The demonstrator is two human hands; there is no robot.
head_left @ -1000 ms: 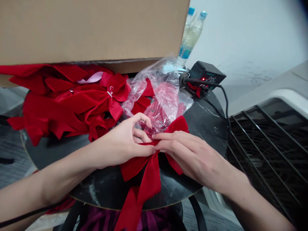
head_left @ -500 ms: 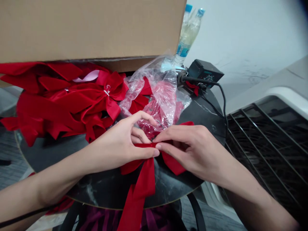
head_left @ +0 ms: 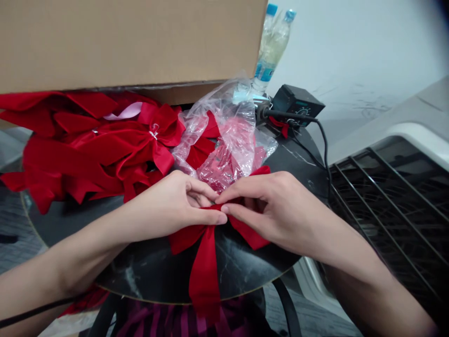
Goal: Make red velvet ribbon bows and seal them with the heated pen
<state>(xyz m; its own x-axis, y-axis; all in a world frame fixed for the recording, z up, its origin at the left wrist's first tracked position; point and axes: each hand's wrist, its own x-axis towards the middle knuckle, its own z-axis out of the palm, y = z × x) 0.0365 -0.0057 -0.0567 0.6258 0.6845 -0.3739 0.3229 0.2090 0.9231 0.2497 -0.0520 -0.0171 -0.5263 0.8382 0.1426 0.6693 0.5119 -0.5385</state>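
A red ribbon bow (head_left: 206, 262) is pinched at its gathered middle between both hands, over the near part of the round black table (head_left: 147, 276). My left hand (head_left: 185, 201) closes on the middle from the left, thumb in front and fingers behind. From the right, my right hand (head_left: 266, 203) pinches the same spot between thumb and forefinger. One ribbon tail hangs down past the table's near edge, and loops spread out to both sides. The fingers cover the exact centre of the bow. Just beyond the hands lies a clear plastic bag (head_left: 231, 140) with red pieces in it.
Several red bows (head_left: 105, 150) are heaped at the left, below a large cardboard box (head_left: 133, 42). Plastic bottles (head_left: 275, 47) and a black control box (head_left: 298, 105) with a cable (head_left: 324, 140) stand at the back right. A black-grilled heater or fan (head_left: 389, 206) is at the right.
The left forefinger has curled down from its raised position onto the bow. Both hands have shifted slightly left, and the hanging tail has swung to a more upright line.
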